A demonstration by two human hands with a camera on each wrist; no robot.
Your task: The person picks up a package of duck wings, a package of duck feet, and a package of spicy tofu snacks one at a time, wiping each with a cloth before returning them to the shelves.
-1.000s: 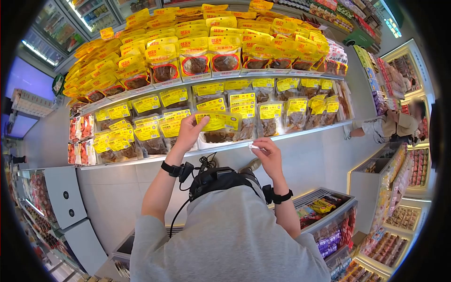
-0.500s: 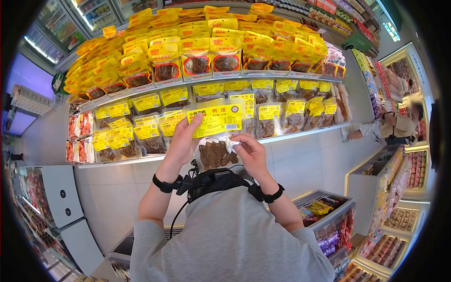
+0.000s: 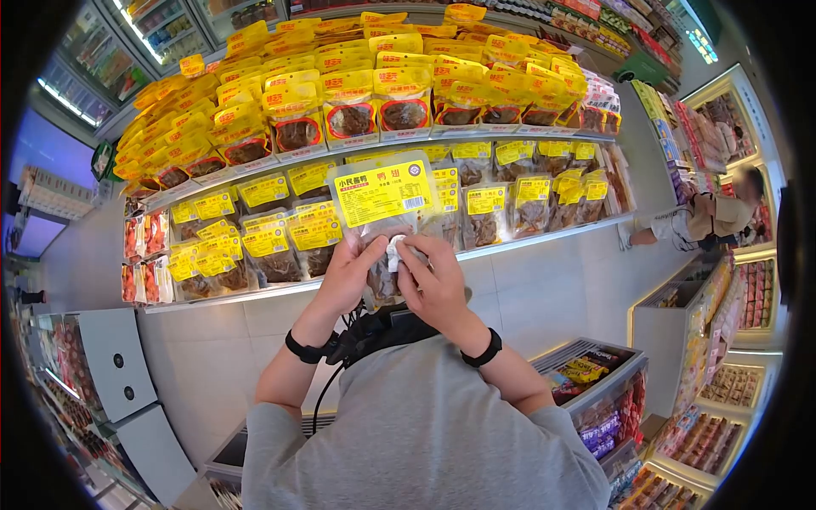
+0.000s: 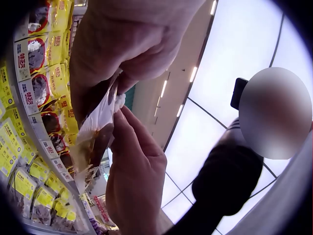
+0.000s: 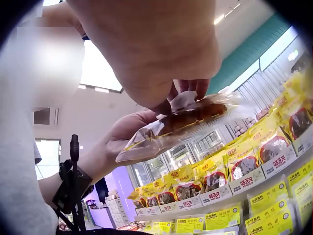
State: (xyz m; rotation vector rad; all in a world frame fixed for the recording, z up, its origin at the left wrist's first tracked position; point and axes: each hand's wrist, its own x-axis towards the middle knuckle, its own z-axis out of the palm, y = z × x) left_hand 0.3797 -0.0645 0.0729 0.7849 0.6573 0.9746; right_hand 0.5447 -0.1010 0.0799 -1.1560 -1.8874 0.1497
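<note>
A clear vacuum-sealed food pouch (image 3: 381, 197) with a yellow label and brown pieces inside is held up before the lower shelf, label facing the wearer. My left hand (image 3: 345, 279) grips its left side below the label, thumb across the front. Between my right hand's (image 3: 435, 287) thumb and fingers is a crumpled white tissue (image 3: 394, 253), pressed against the pouch's front under the label. From the right wrist, the pouch (image 5: 193, 117) appears nearly edge-on, with the left hand (image 5: 129, 133) behind it. The hands cover much of the pouch's lower half.
Yellow pouches (image 3: 348, 106) fill the upper shelf, and yellow-labelled clear packs (image 3: 268, 238) line the lower one. Its metal front edge (image 3: 544, 236) runs just beyond the hands. A low chest of snacks (image 3: 586, 374) stands behind right. Another person (image 3: 710, 221) is at the far right.
The pouch has been brought from near the shelf toward the body and turned face-on, then raised slightly. My right hand has moved left with the tissue onto the pouch; my left grip has shifted lower.
</note>
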